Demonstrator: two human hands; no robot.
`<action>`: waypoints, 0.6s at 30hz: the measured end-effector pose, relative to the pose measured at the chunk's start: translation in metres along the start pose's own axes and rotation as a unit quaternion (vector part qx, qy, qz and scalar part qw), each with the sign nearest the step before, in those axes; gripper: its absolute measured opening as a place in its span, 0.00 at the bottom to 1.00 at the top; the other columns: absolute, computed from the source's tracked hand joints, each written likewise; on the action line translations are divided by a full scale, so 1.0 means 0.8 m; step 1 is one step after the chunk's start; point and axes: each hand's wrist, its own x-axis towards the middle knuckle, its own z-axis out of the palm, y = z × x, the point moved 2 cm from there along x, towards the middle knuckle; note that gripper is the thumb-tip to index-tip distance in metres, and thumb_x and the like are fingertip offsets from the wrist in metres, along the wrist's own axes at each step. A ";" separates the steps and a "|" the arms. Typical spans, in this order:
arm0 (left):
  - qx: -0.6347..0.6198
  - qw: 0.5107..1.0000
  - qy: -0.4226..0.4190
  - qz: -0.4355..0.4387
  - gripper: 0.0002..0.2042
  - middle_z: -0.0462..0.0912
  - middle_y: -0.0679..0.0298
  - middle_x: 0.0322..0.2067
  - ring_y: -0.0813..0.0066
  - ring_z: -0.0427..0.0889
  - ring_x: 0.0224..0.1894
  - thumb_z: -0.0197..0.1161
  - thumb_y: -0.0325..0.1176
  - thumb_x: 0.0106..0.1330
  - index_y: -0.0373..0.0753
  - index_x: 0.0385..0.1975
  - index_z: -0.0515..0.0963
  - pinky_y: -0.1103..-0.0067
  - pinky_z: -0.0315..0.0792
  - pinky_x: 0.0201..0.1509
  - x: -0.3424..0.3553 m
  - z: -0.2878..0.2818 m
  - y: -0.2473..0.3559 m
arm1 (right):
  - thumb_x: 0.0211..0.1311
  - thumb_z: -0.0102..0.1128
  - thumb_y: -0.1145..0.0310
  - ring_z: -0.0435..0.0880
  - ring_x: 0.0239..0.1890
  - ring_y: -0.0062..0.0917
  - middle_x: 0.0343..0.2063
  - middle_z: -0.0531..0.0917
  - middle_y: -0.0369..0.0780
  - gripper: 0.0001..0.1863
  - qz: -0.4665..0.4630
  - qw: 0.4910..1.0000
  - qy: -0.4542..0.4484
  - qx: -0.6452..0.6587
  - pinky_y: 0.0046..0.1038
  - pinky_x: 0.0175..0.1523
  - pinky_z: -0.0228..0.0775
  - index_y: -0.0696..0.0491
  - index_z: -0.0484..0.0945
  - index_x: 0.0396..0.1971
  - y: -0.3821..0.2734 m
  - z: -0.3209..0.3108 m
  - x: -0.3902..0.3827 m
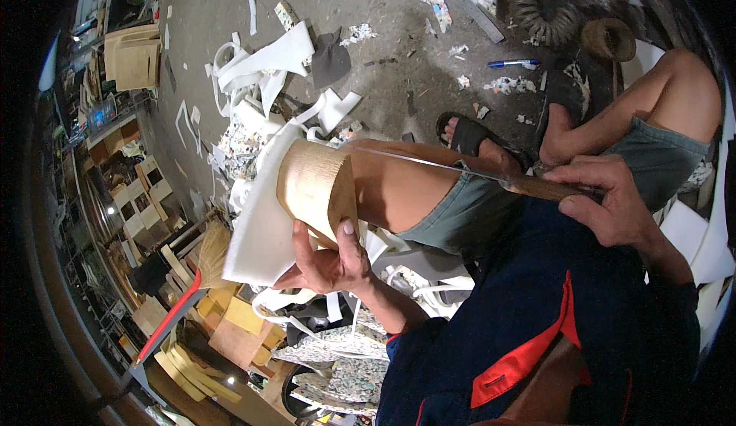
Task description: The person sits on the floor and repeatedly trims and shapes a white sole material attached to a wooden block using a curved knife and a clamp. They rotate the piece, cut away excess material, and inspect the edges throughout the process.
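"Left hand [328, 268]?"
"Clamped on wooden block [314, 184] and white foam sheet [259, 230], block lying against foam."
"Right hand [606, 200]?"
"Wrapped round knife handle [543, 187]; blade [429, 161] tip beside block, contact unclear."

Block [310, 184] pale tan; foam sheet [257, 234] white; knife handle [546, 187] brown; shirt [452, 342] navy, red-trimmed.
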 end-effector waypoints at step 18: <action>0.021 0.995 0.052 -0.086 0.17 0.63 0.51 0.59 0.62 0.70 0.56 0.50 0.25 0.70 0.36 0.55 0.80 0.71 0.66 0.57 0.020 0.004 0.023 | 0.57 0.73 0.53 0.78 0.57 0.38 0.55 0.79 0.52 0.44 -0.068 0.994 0.034 -0.074 0.36 0.63 0.69 0.64 0.64 0.65 -0.049 0.123 0.129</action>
